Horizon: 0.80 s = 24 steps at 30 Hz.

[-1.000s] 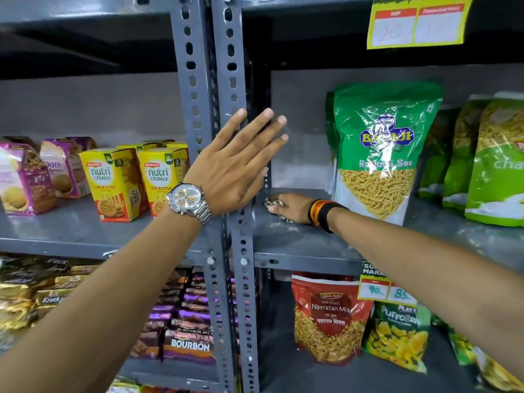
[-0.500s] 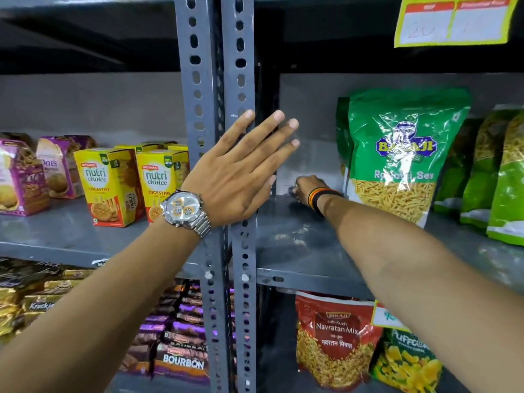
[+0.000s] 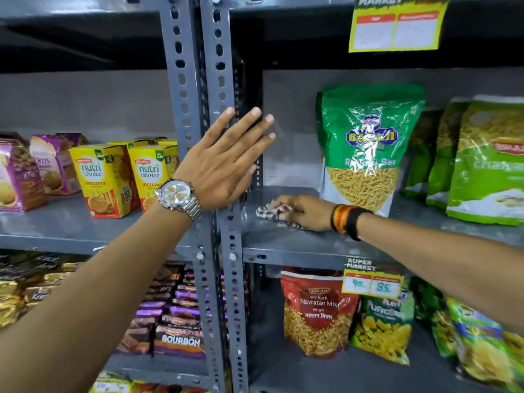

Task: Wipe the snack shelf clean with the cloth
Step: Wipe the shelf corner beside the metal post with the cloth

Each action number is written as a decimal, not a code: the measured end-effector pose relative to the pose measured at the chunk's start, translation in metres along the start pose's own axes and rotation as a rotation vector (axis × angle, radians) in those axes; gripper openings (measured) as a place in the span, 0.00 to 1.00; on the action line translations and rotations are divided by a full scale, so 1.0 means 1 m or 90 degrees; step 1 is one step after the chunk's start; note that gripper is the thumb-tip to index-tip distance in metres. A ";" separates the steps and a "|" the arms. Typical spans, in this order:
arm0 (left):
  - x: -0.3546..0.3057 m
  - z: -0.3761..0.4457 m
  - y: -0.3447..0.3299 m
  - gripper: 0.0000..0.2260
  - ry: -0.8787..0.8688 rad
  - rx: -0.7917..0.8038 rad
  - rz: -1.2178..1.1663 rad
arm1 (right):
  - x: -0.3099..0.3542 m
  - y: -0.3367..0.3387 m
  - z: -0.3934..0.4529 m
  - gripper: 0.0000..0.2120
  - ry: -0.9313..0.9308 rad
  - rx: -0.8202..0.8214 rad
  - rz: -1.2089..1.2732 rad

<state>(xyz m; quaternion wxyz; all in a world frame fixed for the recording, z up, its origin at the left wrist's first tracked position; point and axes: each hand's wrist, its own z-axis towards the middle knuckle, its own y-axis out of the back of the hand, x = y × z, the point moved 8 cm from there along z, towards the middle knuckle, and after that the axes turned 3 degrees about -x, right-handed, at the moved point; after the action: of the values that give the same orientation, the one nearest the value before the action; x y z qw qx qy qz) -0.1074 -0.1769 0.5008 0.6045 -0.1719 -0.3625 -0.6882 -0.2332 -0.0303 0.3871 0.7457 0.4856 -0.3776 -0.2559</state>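
At centre frame the right hand (image 3: 304, 212) presses a crumpled black-and-white checked cloth (image 3: 272, 211) onto the grey metal snack shelf (image 3: 283, 242), its grip clamped on the cloth. The left hand (image 3: 224, 163), fingers spread apart, lies flat against the grey perforated steel upright (image 3: 224, 80). Judged best: firm overlapping strokes into the corner, clear of the green sev pouch (image 3: 365, 148) just beside.

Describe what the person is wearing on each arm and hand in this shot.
Both forearms are bare, with no sleeves in view. The left hand has a silver metal-link wristwatch with a pale dial and yellow subdials. The right hand has stacked bands at the wrist: red, orange and yellow threads beside a wider black band. No rings or gloves are visible.
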 end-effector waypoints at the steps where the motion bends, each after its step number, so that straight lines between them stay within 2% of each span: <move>1: 0.000 -0.001 -0.001 0.28 0.000 0.000 0.001 | 0.002 0.005 -0.007 0.13 0.012 -0.007 0.019; 5: 0.002 0.001 0.000 0.28 0.009 -0.011 0.001 | -0.008 0.015 0.004 0.13 -0.048 -0.086 0.056; 8: -0.004 -0.006 -0.001 0.28 0.013 -0.012 -0.009 | -0.006 -0.003 0.009 0.13 -0.056 -0.052 0.042; 11: -0.013 -0.017 -0.006 0.29 0.016 -0.007 -0.017 | 0.019 -0.004 -0.007 0.13 0.015 0.009 0.074; 15: -0.012 -0.018 -0.008 0.29 0.020 -0.010 -0.017 | 0.017 0.006 0.008 0.12 0.014 -0.037 0.103; 19: -0.013 -0.017 -0.009 0.29 0.024 -0.009 -0.013 | 0.018 -0.014 0.036 0.16 -0.055 0.009 0.069; 24: -0.012 -0.019 -0.008 0.29 0.027 -0.001 -0.006 | 0.055 -0.024 0.008 0.15 0.056 0.110 0.131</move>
<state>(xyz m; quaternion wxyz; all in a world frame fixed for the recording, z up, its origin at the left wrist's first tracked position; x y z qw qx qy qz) -0.1089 -0.1811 0.4774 0.6088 -0.1560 -0.3497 -0.6948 -0.2073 -0.0852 0.3849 0.7391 0.5176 -0.4132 -0.1231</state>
